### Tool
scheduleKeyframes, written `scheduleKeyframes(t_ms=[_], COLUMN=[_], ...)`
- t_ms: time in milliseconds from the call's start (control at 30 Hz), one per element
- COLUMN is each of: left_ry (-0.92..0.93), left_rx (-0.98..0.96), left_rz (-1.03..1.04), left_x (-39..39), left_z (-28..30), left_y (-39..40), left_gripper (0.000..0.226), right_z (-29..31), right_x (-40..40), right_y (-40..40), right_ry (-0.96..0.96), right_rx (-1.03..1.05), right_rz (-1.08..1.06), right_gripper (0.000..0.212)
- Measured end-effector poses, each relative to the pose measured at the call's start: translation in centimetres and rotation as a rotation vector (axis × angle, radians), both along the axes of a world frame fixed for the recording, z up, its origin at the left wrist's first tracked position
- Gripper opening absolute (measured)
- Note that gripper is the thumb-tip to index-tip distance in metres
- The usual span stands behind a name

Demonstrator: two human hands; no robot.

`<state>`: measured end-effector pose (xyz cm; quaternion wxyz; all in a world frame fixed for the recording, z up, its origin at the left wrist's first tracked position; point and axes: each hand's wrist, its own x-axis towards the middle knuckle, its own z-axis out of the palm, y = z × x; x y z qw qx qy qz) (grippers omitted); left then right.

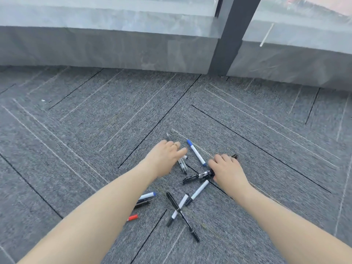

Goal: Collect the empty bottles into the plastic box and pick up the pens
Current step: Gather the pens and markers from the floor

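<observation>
Crossed black and white pens, right hand gripping black pens

No text, label, brand, number or sign can be read. The pens scattered on the carpet floor show only plain white, black, blue and red barrels and caps; any print on them is too small and blurred to make out.

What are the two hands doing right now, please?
Left hand: open, fingers reaching over the clear pens.
Right hand: curled round dark pens.
</observation>
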<state>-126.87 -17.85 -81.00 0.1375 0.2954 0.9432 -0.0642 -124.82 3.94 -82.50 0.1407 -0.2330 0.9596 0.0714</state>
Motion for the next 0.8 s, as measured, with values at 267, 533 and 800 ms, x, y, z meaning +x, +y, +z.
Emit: scheduleKeyframes(t_ms=[267, 533, 800], left_ry=[0.016, -0.281, -0.487], left_rx=[-0.079, 0.296, 0.173], left_rz=[0.148, 0.624, 0.771], left_x=[0.7, 7.5, 14.3], left_z=[0.0, 2.4, 1.7], left_y=[-1.6, -7.5, -10.4], left_gripper=[0.030, 0.017, 0.053], right_z=[1.6, 1.5, 0.7], right_x=[-1.0, -3.0, -3.6], right_y=[-0.7, -3.1, -5.8], right_ry=[-0.079, -0.189, -0.238], right_rx=[-0.233, -0.367, -0.138], right_rz=[-0.147, -0.431, -0.261], right_gripper=[0.009, 0.035, 0.021])
